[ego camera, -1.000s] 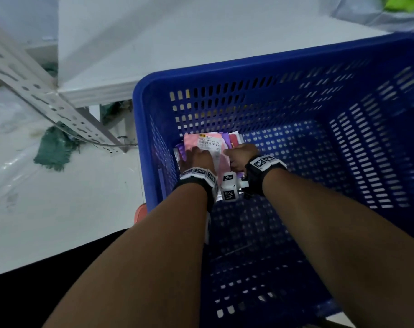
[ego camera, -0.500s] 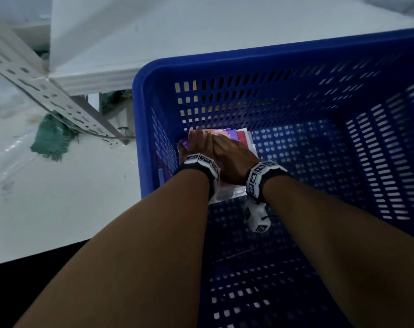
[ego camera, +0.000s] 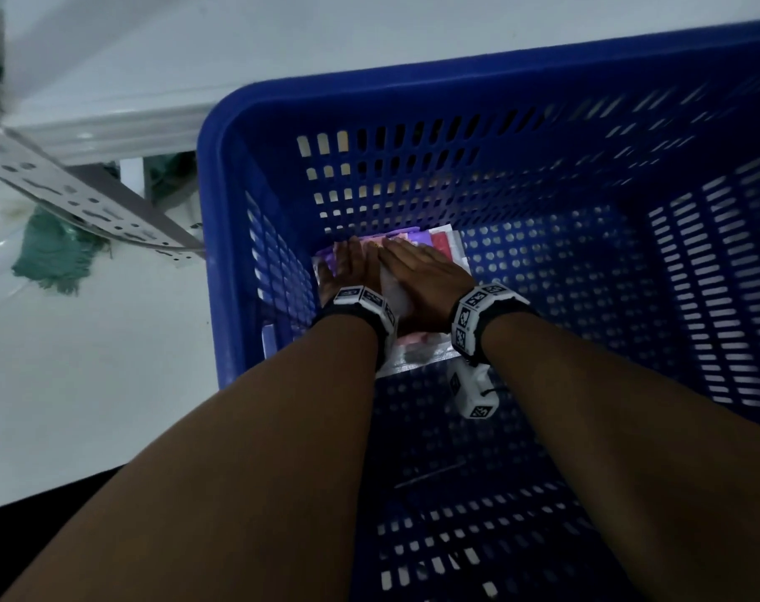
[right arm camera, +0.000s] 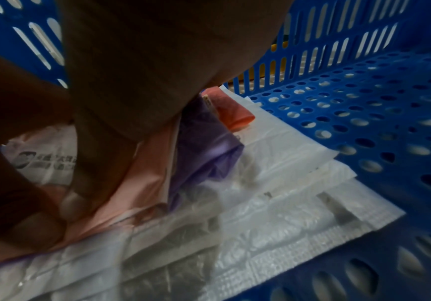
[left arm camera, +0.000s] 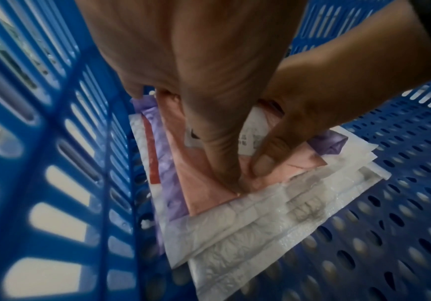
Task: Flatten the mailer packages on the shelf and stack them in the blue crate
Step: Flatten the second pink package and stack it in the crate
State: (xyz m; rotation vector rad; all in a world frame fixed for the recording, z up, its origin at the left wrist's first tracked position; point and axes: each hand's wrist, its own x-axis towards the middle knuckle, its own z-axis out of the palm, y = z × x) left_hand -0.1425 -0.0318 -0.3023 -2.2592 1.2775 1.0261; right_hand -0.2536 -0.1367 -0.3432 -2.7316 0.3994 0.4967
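1. Fingers: the left hand [ego camera: 352,271] lies flat, its fingers [left arm camera: 222,163] straight and close together, pressing down on the pink mailer [left arm camera: 201,179]. The right hand [ego camera: 426,275] lies flat beside it, fingers extended and angled toward the left hand; the wrist views show the two thumbs touching at the near edge of the pink mailer.
2. Neither hand curls round anything; both press with open palms.
3. Pink mailer: it is the top item of the stack and carries a white shipping label [left arm camera: 250,140], partly covered by the hands. Its long axis runs away from the person, toward the far crate wall.
4. Stack of mailers [right arm camera: 273,183]: below the pink mailer lie a purple one [right arm camera: 203,146], a red or orange one [right arm camera: 234,112] and several white bubble mailers [left arm camera: 260,224]. All lie flat, their edges fanned slightly out of line.
5. Location: the stack rests on the perforated floor of the blue crate [ego camera: 222,210], in its far-left corner, against the left wall.
6. Surroundings: a white shelf [ego camera: 152,80] sits behind the crate. A slotted metal bracket [ego camera: 87,206] and a green cloth [ego camera: 52,254] are to the left of the crate.
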